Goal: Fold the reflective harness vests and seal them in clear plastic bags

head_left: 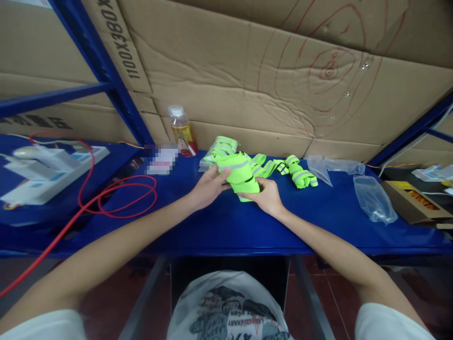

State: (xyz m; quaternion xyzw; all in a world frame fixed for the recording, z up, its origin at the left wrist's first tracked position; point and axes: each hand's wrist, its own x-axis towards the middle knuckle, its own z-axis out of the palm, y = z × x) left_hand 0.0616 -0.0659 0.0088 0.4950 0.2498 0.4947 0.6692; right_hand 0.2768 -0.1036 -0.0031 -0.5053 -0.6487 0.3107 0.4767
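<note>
Between my two hands is a folded neon-yellow reflective strap (238, 174) with a silver stripe, raised over the blue table (212, 226). My left hand (211, 185) grips its left side, thumb on top. On the lower right edge, my right hand (266, 194) is closed around it, with some fingers hidden behind the fabric. More of the same neon webbing (264, 165) trails off to the right, ending in a bunched roll (300, 175) with a black buckle near it. Behind my left hand lies another neon bundle (223, 145), partly on clear plastic.
A drink bottle (183, 132) stands against the cardboard wall (219, 85). Clear plastic bags (375, 198) and an open cardboard box (417, 203) lie at the right. At the left are a white power strip (53, 174) and a looped red cable (106, 193).
</note>
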